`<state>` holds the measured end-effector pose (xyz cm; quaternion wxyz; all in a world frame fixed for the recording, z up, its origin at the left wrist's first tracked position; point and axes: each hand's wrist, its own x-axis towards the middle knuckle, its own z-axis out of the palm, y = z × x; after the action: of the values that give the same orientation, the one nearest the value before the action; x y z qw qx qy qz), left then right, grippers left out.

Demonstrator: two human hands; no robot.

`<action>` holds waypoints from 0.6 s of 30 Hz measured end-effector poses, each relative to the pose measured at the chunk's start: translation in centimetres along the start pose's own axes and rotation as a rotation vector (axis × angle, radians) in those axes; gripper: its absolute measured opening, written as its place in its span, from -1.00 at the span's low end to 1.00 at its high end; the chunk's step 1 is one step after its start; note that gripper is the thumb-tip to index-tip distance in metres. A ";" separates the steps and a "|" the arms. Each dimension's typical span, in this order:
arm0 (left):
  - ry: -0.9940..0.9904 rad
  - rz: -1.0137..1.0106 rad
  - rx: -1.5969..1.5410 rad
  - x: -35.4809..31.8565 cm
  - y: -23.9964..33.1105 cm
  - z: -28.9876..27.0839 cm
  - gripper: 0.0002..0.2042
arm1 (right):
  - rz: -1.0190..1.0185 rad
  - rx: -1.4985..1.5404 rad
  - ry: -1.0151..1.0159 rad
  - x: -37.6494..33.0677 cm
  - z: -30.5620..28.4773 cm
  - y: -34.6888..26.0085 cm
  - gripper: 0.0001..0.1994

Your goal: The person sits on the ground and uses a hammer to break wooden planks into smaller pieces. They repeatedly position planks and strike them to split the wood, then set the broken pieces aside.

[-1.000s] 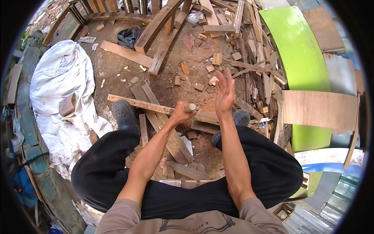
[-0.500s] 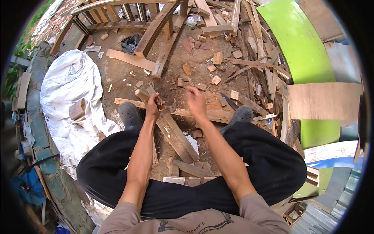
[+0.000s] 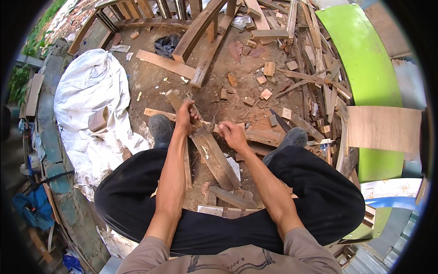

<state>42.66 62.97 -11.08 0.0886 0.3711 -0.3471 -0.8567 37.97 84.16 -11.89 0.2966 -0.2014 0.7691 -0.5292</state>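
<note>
Gripped in the left hand (image 3: 185, 116) over the far part of a long, weathered brown plank (image 3: 216, 160), the wooden-handled, dark-metal hammer (image 3: 174, 98) looks stiff, head-heavy, best held by its handle; right of the plank, the right hand (image 3: 232, 135) curls, contents unclear

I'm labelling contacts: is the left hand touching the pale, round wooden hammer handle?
Touching. The head view shows the left hand closed around the pale wooden hammer handle, whose end sticks out beyond it.

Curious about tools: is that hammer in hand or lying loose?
In hand: the left hand is wrapped around the hammer handle.
</note>
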 end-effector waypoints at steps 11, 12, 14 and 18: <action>-0.034 0.389 0.981 0.8 -0.8 1.0 -0.68 | 0.257 -0.017 0.565 5.2 -5.3 -1.6 -0.39; -0.064 0.430 1.106 0.5 -0.9 1.6 -0.71 | 0.268 0.019 0.542 4.8 -5.8 -1.3 -0.37; -0.093 0.430 1.187 0.1 -1.5 2.0 -0.72 | 0.259 -0.019 0.547 3.9 -6.1 -1.0 -0.39; -0.135 0.519 1.308 -0.2 -2.9 1.9 -0.76 | 0.205 -0.009 0.540 2.8 -6.1 -2.1 -0.46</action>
<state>41.83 66.20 -11.96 0.0269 0.1995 -0.8727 -0.4449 31.81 85.91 -9.03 0.1320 0.0242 0.8389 -0.5275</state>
